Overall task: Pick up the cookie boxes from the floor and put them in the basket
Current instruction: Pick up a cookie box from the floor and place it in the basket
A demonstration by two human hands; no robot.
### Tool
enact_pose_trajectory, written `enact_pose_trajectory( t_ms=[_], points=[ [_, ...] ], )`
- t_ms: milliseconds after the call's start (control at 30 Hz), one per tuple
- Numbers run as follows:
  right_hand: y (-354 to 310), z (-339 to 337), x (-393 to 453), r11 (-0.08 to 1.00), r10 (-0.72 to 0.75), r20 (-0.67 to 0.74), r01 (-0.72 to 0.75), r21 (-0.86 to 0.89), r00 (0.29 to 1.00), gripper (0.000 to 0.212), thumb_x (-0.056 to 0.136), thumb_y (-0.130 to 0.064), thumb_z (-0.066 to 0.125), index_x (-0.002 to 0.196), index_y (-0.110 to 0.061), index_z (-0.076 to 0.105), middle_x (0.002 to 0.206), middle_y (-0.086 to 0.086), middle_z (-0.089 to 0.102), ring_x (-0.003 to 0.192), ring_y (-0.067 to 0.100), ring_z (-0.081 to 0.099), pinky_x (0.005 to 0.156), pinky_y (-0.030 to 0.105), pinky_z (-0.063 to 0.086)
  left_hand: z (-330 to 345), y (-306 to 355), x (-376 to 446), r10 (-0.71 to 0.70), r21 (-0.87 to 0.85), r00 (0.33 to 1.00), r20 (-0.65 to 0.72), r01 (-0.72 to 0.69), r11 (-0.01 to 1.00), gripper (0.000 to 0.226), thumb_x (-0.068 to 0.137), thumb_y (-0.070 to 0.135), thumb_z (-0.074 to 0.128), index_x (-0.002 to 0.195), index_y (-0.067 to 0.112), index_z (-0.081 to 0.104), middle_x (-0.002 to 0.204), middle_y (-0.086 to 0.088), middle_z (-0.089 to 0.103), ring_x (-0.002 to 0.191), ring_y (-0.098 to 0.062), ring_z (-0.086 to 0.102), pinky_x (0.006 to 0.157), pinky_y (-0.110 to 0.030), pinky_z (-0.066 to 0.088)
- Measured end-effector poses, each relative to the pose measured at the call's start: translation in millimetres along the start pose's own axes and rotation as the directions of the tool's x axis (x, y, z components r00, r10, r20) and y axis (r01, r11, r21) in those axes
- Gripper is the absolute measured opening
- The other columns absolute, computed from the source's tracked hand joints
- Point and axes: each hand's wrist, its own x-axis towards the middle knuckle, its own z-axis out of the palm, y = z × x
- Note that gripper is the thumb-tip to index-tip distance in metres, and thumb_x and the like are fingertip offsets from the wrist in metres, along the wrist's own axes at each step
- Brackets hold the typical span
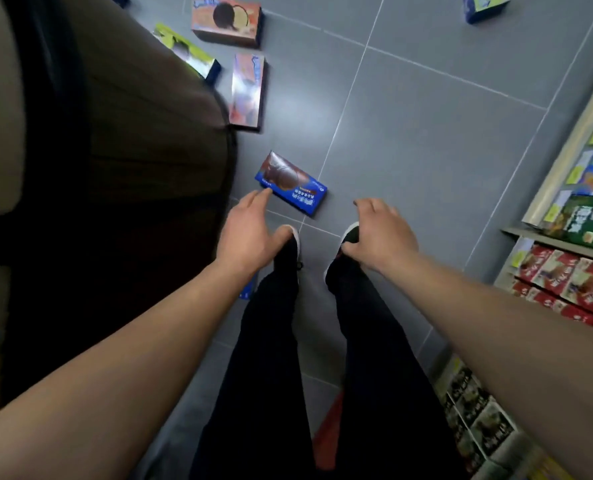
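Both hands loose, holding nothing: left hand [250, 233], right hand [381, 233]; blue cookie box [291, 183] flat on floor [426, 133].

Five cookie boxes lie in plain view on the floor: a blue one [291, 183] at centre, two orange ones [226, 20] [247, 90] at the upper left, one yellow-green [186, 53] beside them, and one blue [485, 6] at the top right. Two hands [250, 230] [380, 233] and two shoes [290, 247] [347, 242] show.

The blue box [291, 184] lies on the floor [426, 133] just ahead of both shoes. Beyond it lie 3 boxes beside the basket [132, 150] at its left; shelves [572, 237] stand right.
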Motion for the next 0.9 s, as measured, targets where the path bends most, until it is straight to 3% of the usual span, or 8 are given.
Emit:
enact_pose_trajectory(
  t_ms=[233,500,633,733,833,900],
  points=[
    [7.2,72.7,120.3,0.987,0.037,0.070,-0.048,0.155,0.997,0.080,0.076,-0.041,0.075,0.142,-0.013,0.038,0.140,0.010,0.042,0.126,0.035,0.045,0.103,0.044,0.043,66.8,-36.2,112.7,-0.054,-0.014,0.997,0.059,0.055,0.998,0.072,0.082,0.037,0.070,0.144,0.015,0.040,0.145,-0.006,0.045,0.132,-0.023,0.043,0.108,-0.036,0.036],
    [7.2,189.2,254.4,0.873,0.215,0.115,-0.244,0.422,0.970,0.074,0.074,-0.034,0.079,0.134,-0.008,0.044,0.132,0.013,0.048,0.119,0.030,0.051,0.094,0.031,0.041,161.2,-113.0,236.3,-0.072,-0.066,0.995,0.075,0.077,0.995,0.060,0.079,0.028,0.072,0.132,0.011,0.052,0.133,-0.012,0.055,0.124,-0.027,0.048,0.101,-0.028,0.034],
    [7.2,240.1,310.2,0.624,0.411,0.146,-0.394,0.675,0.900,0.091,0.072,-0.027,0.082,0.144,-0.008,0.030,0.145,0.011,0.036,0.129,0.023,0.042,0.103,0.026,0.033,208.9,-153.8,289.0,-0.102,-0.069,0.994,0.038,0.104,0.992,0.063,0.073,0.032,0.071,0.130,0.011,0.051,0.127,-0.012,0.056,0.119,-0.030,0.050,0.099,-0.031,0.036],
    [9.6,274.0,341.9,0.331,0.531,0.252,-0.471,0.818,0.809,0.109,0.059,-0.035,0.086,0.146,-0.012,0.023,0.142,0.009,0.043,0.124,0.023,0.052,0.107,0.038,0.042,235.0,-175.9,319.7,-0.159,-0.094,0.987,0.030,0.161,0.983,0.083,0.075,0.035,0.072,0.144,0.006,0.036,0.142,-0.014,0.046,0.131,-0.029,0.041,0.107,-0.030,0.031],
    [12.6,296.5,360.7,0.067,0.535,0.387,-0.494,0.867,0.751,0.093,0.064,-0.030,0.088,0.138,-0.015,0.033,0.124,0.003,0.060,0.099,0.016,0.066,0.085,0.036,0.057,251.8,-187.5,341.6,-0.232,-0.179,0.971,0.052,0.237,0.955,0.090,0.075,0.040,0.074,0.147,0.009,0.031,0.146,-0.011,0.045,0.135,-0.024,0.041,0.108,-0.028,0.032],
    [13.3,306.9,368.2,-0.014,0.499,0.408,-0.464,0.886,0.765,0.075,0.069,-0.026,0.087,0.131,-0.016,0.045,0.115,0.000,0.068,0.089,0.013,0.071,0.079,0.036,0.060,260.4,-192.4,349.3,-0.280,-0.274,0.957,0.079,0.291,0.917,0.079,0.073,0.041,0.076,0.139,0.012,0.042,0.134,-0.004,0.057,0.125,-0.021,0.052,0.103,-0.027,0.039]
  ],
)
